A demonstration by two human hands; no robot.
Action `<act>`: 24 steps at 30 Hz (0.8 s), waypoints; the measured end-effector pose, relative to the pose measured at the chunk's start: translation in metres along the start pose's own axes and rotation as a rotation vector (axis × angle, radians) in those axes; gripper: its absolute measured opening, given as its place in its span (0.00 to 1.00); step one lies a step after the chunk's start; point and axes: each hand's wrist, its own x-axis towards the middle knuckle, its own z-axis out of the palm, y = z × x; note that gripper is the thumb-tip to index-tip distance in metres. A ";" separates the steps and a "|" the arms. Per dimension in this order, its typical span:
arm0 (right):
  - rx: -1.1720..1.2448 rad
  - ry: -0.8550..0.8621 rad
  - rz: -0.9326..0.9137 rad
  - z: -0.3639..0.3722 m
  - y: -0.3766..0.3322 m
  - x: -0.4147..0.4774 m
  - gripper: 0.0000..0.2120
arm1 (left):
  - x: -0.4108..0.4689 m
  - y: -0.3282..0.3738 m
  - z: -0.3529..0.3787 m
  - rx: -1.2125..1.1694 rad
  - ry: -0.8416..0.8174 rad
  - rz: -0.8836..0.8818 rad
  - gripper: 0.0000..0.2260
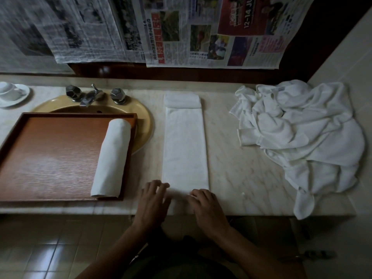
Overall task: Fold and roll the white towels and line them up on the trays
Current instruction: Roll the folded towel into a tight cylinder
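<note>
View: head-worn, single wide-angle camera.
Facing: forward and down at the desk point(241, 168).
Range: close, over its near edge.

From here the long folded terry towel point(185, 141) is plain white, as are the rolled white towel point(110, 158) and the crumpled white towel heap point(302, 137). The rectangular wooden tray point(50, 154) is reddish-brown and finely grained. The marble counter point(241, 168) is cream veined grey, and the oval ceramic basin point(145, 121) is mustard yellow.
</note>
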 end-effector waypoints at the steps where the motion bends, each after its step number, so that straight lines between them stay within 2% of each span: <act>1: -0.001 -0.001 -0.003 0.000 0.001 0.001 0.19 | -0.004 0.003 0.006 0.041 0.012 0.111 0.14; 4: 0.006 -0.003 0.009 0.000 0.007 0.004 0.19 | -0.004 0.007 0.019 0.076 -0.025 0.297 0.15; 7: 0.004 -0.010 0.020 -0.003 0.010 0.011 0.20 | 0.006 -0.005 0.023 0.069 -0.104 0.340 0.17; 12: -0.009 -0.066 0.009 -0.008 0.020 0.018 0.20 | 0.020 -0.027 0.012 0.043 -0.136 0.449 0.19; 16: 0.086 -0.141 0.010 -0.009 0.028 0.017 0.22 | 0.021 -0.028 -0.002 0.005 -0.167 0.461 0.17; 20: 0.293 -0.211 0.153 -0.017 0.032 0.012 0.14 | 0.009 -0.029 -0.005 -0.115 -0.185 0.373 0.13; 24: 0.266 -0.178 0.219 -0.008 0.033 0.011 0.13 | 0.013 -0.025 -0.010 -0.166 -0.191 0.291 0.13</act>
